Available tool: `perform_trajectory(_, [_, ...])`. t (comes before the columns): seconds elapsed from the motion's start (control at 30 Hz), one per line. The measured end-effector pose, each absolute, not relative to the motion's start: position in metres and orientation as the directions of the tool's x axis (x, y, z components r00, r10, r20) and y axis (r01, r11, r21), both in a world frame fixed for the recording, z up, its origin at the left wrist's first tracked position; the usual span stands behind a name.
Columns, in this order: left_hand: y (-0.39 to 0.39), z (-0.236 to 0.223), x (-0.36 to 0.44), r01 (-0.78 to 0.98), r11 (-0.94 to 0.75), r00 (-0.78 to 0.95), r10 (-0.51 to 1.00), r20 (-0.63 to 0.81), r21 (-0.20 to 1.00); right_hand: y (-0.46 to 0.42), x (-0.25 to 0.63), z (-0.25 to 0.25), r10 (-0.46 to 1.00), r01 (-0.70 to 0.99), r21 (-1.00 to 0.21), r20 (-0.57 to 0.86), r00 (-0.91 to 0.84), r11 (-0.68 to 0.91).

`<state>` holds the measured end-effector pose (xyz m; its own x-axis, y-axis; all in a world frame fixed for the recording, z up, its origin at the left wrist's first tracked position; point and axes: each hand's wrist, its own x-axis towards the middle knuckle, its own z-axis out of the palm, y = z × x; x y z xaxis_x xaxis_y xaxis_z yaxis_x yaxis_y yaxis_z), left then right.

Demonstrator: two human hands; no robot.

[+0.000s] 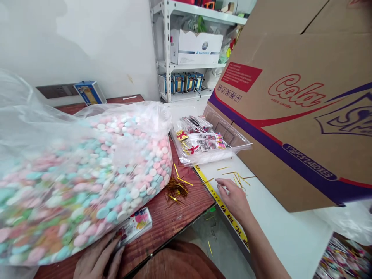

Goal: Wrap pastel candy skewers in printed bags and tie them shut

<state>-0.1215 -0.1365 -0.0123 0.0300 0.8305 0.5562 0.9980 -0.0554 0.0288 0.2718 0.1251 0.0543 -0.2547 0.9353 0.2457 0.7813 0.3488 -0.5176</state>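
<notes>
My left hand (97,257) lies at the bottom left on the reddish-brown wooden table, fingers stretched out. Its fingertips reach the near end of a small stack of printed clear plastic bags (138,224), partly under the big bag. That large clear bag (124,155) is full of pastel pink, blue and white candies. Over the white surface my right hand (235,198) has its fingers slightly bent and apart, with nothing visible in them. Loose gold twist ties (240,179) lie just beyond it. A denser pile of gold twist ties (176,188) rests on the wooden table.
A clear plastic tray (186,159) holds printed bags, white sticks and black-handled scissors (194,121). On the right stands a large cardboard box (270,155). Yellow tape (223,211) runs along the white surface's edge. Behind is a white shelf (167,50); wrapped lollipops (345,257) fill the lower right.
</notes>
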Motion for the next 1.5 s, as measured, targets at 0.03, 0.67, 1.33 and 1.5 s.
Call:
perform_trajectory(0.03, [-0.136, -0.009, -0.119, 0.998, -0.043, 0.016, 0.834, 0.552, 0.036, 0.129, 0.264, 0.053, 0.920, 0.781, -0.487, 0.235, -0.314, 0.391])
perform_trajectory(0.67, [-0.137, -0.020, -0.126, 0.991, -0.093, 0.022, 0.820, 0.573, 0.095, 0.145, 0.315, 0.023, 0.924, 0.957, -0.002, 0.262, -0.279, 0.290])
perform_trajectory(1.33, [-0.133, 0.024, -0.085, 0.962, 0.073, -0.193, 0.859, 0.473, 0.262, 0.070, 0.140, 0.029, 0.735, 0.676, -0.306, 0.400, -0.548, 0.671])
perform_trajectory(1.5, [-0.145, 0.032, -0.078, 0.935, 0.154, -0.292, 0.845, 0.448, 0.319, 0.049, 0.108, 0.044, 0.501, 0.316, -0.420, 0.467, -0.729, 0.851])
